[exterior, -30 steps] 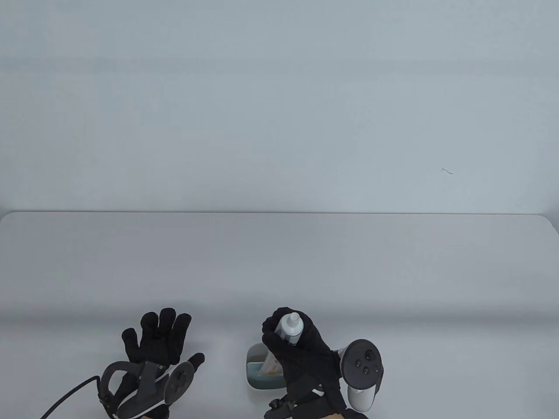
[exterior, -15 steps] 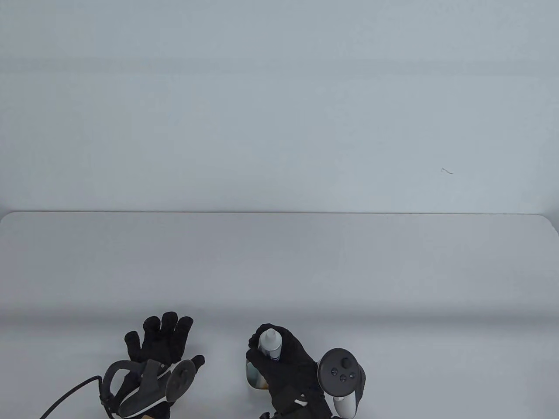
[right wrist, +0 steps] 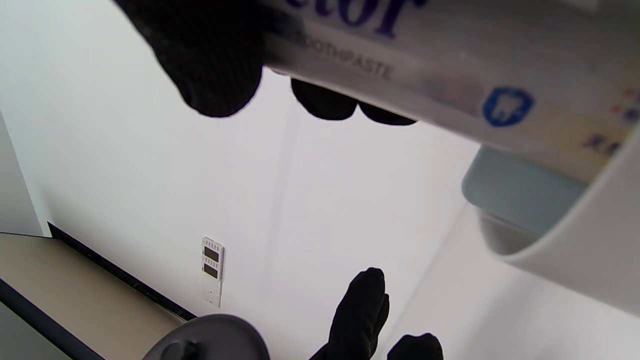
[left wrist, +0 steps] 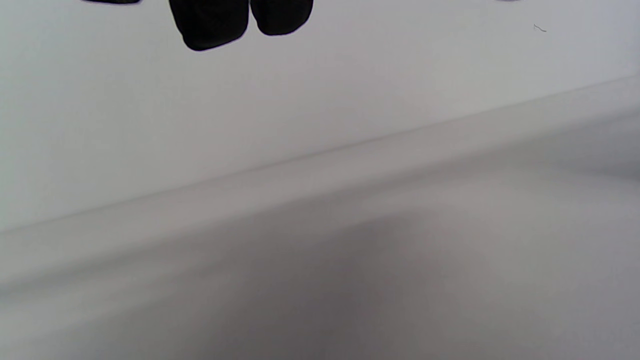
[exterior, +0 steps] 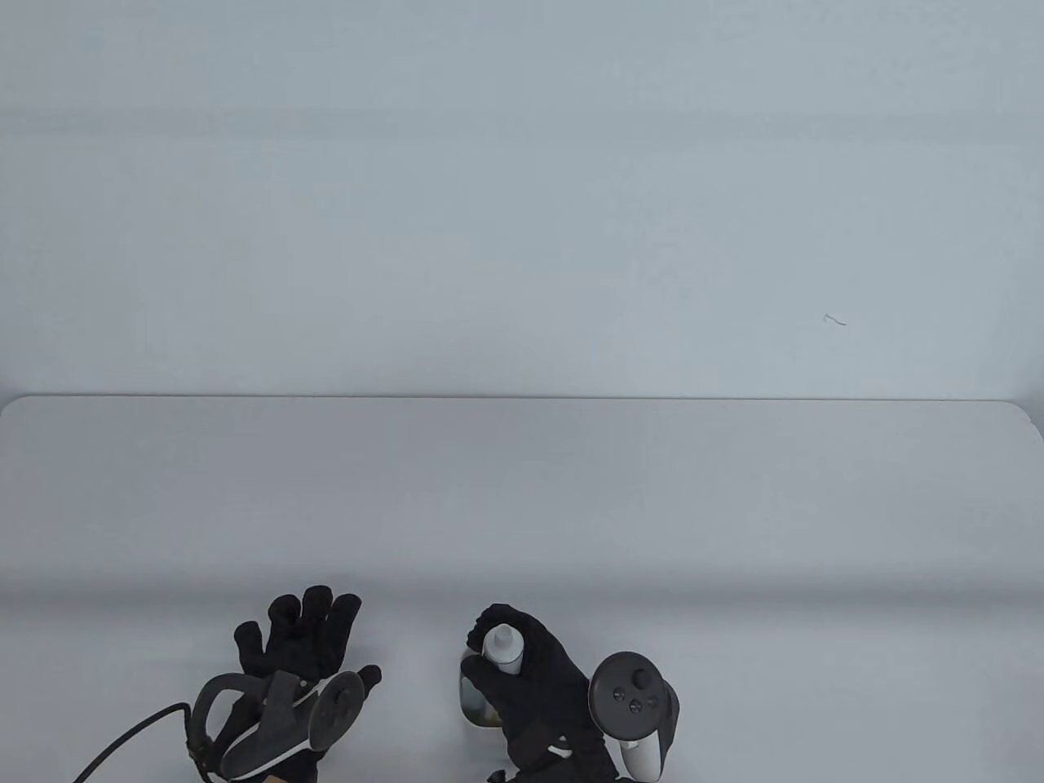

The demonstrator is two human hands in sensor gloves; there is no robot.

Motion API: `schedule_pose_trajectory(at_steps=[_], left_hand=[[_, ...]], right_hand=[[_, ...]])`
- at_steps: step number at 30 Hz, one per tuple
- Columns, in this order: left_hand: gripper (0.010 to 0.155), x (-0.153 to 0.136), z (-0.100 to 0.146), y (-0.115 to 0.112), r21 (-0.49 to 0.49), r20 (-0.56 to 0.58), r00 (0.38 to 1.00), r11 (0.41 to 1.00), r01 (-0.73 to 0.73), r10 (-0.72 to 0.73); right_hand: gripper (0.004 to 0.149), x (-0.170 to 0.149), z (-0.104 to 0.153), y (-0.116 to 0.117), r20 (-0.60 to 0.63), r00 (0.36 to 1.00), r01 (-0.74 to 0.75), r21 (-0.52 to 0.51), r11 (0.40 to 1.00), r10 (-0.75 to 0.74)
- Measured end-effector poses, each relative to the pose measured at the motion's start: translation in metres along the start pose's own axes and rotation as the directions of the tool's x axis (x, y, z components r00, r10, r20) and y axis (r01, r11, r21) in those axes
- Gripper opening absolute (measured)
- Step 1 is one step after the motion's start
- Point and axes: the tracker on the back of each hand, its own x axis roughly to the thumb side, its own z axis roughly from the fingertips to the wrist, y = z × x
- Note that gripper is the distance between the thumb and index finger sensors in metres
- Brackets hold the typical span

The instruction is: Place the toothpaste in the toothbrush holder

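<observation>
My right hand (exterior: pixel 510 656) grips a white toothpaste tube (exterior: pixel 503 647), cap up, near the table's front edge. The tube's lower end stands inside the white toothbrush holder (exterior: pixel 471 705), which my hand mostly hides in the table view. In the right wrist view the tube (right wrist: pixel 450 85) runs down into the holder (right wrist: pixel 575 240), with my fingers (right wrist: pixel 210 65) wrapped around it. My left hand (exterior: pixel 302 632) lies flat and empty on the table to the left, fingers spread. Its fingertips (left wrist: pixel 210 25) show at the top of the left wrist view.
The white table (exterior: pixel 522 506) stretches back to a pale wall. My left hand (right wrist: pixel 365 315) and its tracker (right wrist: pixel 210 340) show at the bottom of the right wrist view. A cable (exterior: pixel 122 738) trails from the left tracker.
My right hand moved down and left with the tube, lowering it deeper into the holder. The holder is now mostly covered. My left hand barely moved.
</observation>
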Motion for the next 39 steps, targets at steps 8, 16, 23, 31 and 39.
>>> schedule_pose_trajectory(at_steps=[8, 16, 23, 31, 39], left_hand=[[0.080, 0.000, 0.000, -0.001, -0.009, 0.003, 1.000, 1.000, -0.004, 0.004], [0.080, 0.001, 0.000, -0.001, -0.016, 0.008, 1.000, 1.000, -0.004, 0.004], [0.079, 0.001, 0.000, -0.003, -0.030, 0.007, 1.000, 1.000, -0.010, 0.010], [0.079, 0.001, 0.000, -0.003, -0.034, 0.013, 1.000, 0.999, -0.006, 0.007], [0.079, 0.002, -0.001, -0.003, -0.029, 0.019, 1.000, 0.999, -0.014, 0.015]], right_hand=[[0.072, -0.001, 0.000, -0.001, -0.003, 1.000, -0.029, -0.006, 1.000, 0.029], [0.062, -0.002, 0.000, -0.002, -0.006, 0.997, -0.074, -0.007, 0.997, 0.074], [0.063, 0.000, 0.000, -0.004, 0.022, 0.995, -0.096, -0.008, 0.995, 0.096], [0.069, 0.005, 0.000, -0.005, 0.043, 0.991, -0.130, 0.000, 0.992, 0.130], [0.074, 0.019, -0.002, -0.016, 0.076, 0.983, -0.166, -0.013, 0.986, 0.167]])
